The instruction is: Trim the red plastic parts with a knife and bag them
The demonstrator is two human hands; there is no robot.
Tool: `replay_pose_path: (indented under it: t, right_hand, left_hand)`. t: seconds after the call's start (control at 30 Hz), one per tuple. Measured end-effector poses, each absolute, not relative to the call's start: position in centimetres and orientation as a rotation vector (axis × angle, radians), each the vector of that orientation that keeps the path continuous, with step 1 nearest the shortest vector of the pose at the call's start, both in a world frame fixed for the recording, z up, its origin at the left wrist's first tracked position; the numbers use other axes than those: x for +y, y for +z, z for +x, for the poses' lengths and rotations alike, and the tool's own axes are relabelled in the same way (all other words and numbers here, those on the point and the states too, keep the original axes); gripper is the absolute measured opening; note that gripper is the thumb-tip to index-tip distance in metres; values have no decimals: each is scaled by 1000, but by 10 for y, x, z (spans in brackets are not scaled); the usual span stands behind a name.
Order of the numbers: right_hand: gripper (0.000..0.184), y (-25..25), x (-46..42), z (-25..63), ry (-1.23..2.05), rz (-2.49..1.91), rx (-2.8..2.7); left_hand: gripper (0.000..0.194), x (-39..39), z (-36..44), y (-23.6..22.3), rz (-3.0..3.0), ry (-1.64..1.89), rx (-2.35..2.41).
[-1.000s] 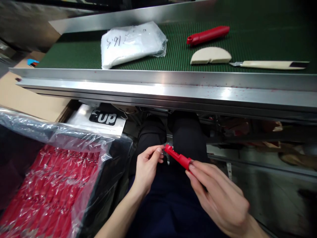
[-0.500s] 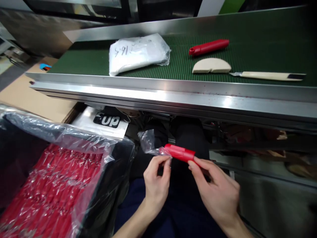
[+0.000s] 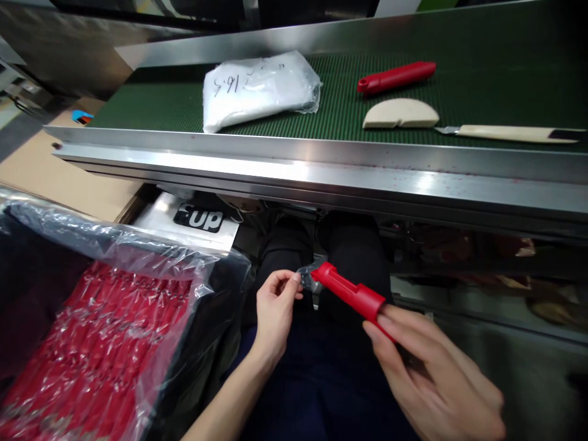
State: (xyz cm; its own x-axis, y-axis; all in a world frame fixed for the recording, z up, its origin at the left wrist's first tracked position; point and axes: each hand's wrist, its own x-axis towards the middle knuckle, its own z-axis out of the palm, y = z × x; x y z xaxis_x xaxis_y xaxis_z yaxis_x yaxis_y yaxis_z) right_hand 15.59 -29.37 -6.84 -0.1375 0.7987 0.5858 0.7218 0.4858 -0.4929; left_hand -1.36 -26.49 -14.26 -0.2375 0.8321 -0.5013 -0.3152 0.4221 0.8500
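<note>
My right hand (image 3: 432, 367) grips the lower end of a red plastic tube-shaped part (image 3: 353, 291) between thumb and fingers, above my lap. The part slants up to the left and has a cut-out along its side. Between its far end and my left hand (image 3: 278, 306) is a small clear plastic bag (image 3: 310, 275). The left thumb and fingertips pinch the edge of that bag. Whether the bag still covers the tip of the part, I cannot tell.
A green conveyor belt (image 3: 160, 104) carries a white plastic-wrapped pack (image 3: 261, 89), another red part (image 3: 397, 78), a beige half-round block (image 3: 400, 114) and a thin-bladed knife (image 3: 514, 132). Its metal rail (image 3: 275, 159) crosses ahead. On the left, a plastic-lined box (image 3: 225, 269) holds many bagged red parts (image 3: 105, 343).
The red part has moved right and down in my right hand, with more of it bare. My left hand has shifted left, and the bag now stretches between them.
</note>
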Motion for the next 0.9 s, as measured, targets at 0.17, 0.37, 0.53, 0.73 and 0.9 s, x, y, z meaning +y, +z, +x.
replay_pose_path:
  t: [0.17, 0.37, 0.53, 0.73, 0.9]
  right_hand:
    - [31, -76, -294, 155, 192, -1149, -2044]
    - [37, -113, -291, 161, 239, -1052, -2125]
    - [29, -150, -293, 158, 322, -969, -2190]
    - [22, -163, -293, 153, 408, -903, -2307]
    - [19, -163, -288, 151, 498, -986, -2240]
  left_hand:
    - [24, -264, -9, -142, 489, 1139, 1342]
    - [27, -265, -8, -152, 513, 1132, 1284]
    - [26, -272, -25, -173, 643, 1069, 1399]
    - [27, -282, -40, -186, 850, 976, 1488]
    - [21, -288, -39, -179, 1102, 1011, 1543]
